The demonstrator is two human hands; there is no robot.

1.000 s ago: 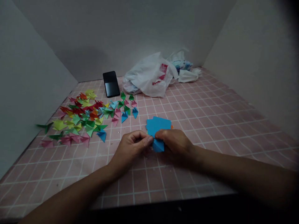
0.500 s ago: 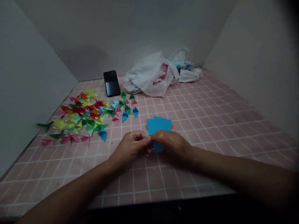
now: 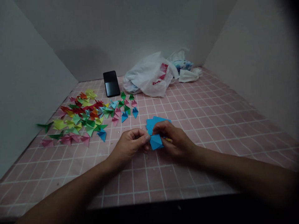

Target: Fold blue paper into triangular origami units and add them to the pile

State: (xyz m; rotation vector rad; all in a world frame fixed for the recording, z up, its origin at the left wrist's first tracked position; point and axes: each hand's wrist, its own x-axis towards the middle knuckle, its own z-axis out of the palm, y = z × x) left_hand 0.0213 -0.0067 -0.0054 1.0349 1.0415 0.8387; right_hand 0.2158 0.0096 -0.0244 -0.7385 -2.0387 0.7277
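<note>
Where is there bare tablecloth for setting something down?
The widest bare patch of tablecloth runs from the blue sheets to the right wall. Another lies between the folded papers and left forearm. It's crowded among those papers, along the back by the phone and white bag, and around the left hand and right hand holding blue paper.

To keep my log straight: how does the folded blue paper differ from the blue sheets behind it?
The folded blue paper has creases and slanted edges; the blue sheets look flat. The folded blue paper is pinched by the left hand, whereas the blue sheets lie on the pink cloth, partly hidden by the right hand. Both are a similar bright blue.
</note>
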